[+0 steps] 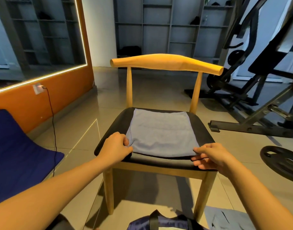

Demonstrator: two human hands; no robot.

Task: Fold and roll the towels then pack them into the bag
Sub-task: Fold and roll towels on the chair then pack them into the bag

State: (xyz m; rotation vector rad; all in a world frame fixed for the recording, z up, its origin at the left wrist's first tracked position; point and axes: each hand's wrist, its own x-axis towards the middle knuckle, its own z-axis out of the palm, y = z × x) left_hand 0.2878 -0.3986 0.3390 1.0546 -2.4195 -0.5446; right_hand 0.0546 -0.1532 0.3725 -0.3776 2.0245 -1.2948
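Observation:
A light blue towel (160,133) lies flat on the black seat of a wooden chair (165,63), spread as a rough square. My left hand (116,146) pinches the towel's near left corner. My right hand (208,155) pinches its near right corner at the seat's front edge. A dark blue bag (160,221) with black straps sits on the floor just below the chair, at the bottom of the view. Another light blue cloth (225,219) lies on the floor to the bag's right.
A blue mat (18,151) covers the floor at left, beside an orange wall with a plugged-in black cable (52,123). A weight plate (282,161) lies on the floor at right. Gym benches and a rack (258,90) stand behind it.

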